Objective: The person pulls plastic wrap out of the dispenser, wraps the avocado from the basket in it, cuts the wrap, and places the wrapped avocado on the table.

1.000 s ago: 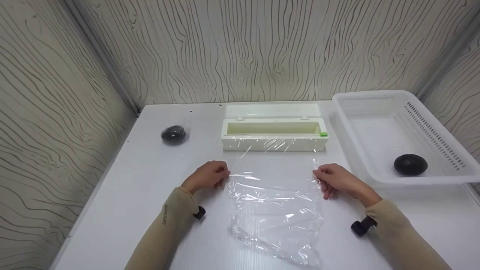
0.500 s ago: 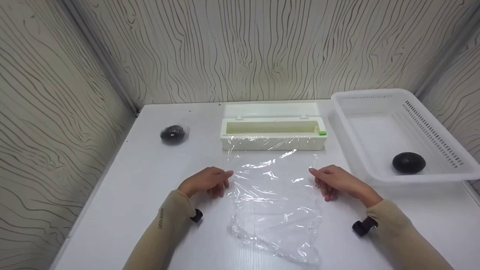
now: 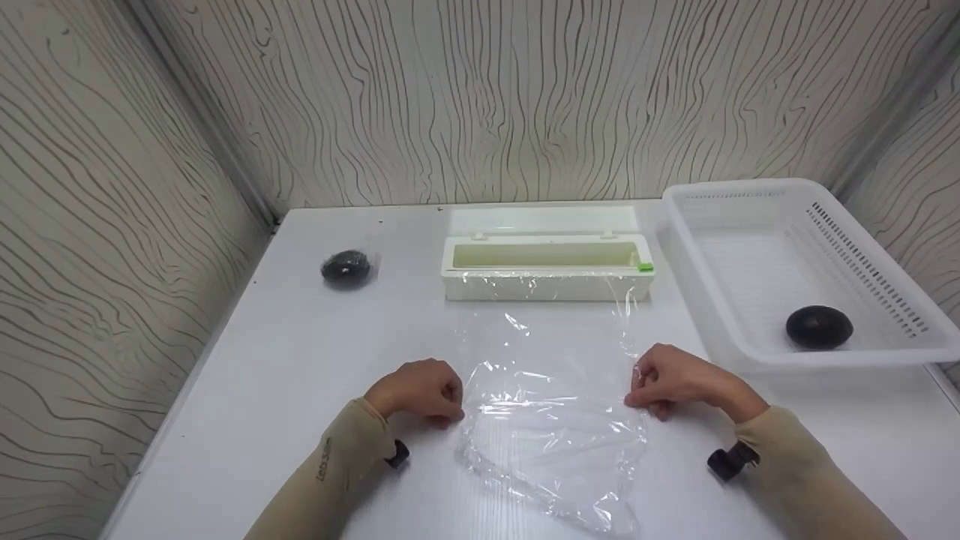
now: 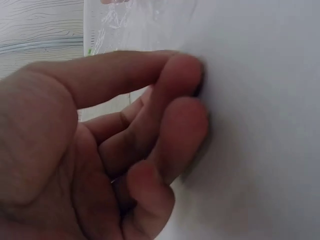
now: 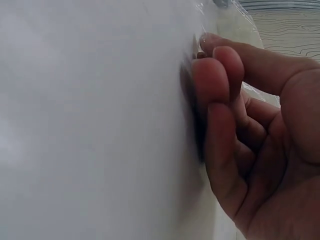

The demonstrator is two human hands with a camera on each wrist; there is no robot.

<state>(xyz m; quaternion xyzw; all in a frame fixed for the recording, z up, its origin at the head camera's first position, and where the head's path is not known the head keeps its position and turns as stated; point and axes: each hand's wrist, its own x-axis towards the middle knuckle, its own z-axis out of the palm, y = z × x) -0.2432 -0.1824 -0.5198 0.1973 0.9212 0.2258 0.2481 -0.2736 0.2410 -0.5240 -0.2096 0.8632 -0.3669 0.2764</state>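
A sheet of clear plastic wrap (image 3: pixel 555 450) runs from the front lip of a white wrap dispenser box (image 3: pixel 547 287) toward me over the white table. It lies wrinkled, its near end bunched. My left hand (image 3: pixel 421 391) pinches its left edge between thumb and fingertips; the left wrist view shows the fingers (image 4: pixel 182 70) bent low over the tabletop. On the opposite edge, my right hand (image 3: pixel 679 381) pinches the wrap, thumb and index finger meeting in the right wrist view. The box's lid (image 3: pixel 544 219) is tipped back, and a green slider (image 3: pixel 645 267) sits at its right end.
At the back left lies a dark oval object (image 3: pixel 346 268) covered in clear film. To the right stands a white plastic basket (image 3: pixel 731 330), with a black oval object (image 3: pixel 819 328) in its near corner. Wood-patterned walls (image 3: pixel 480 105) enclose the table.
Both hands have come down the wrap's edges toward me, after their fingers loosened half a second ago. The stretch near the box went from taut to slacker. Box, basket and dark objects stay put.
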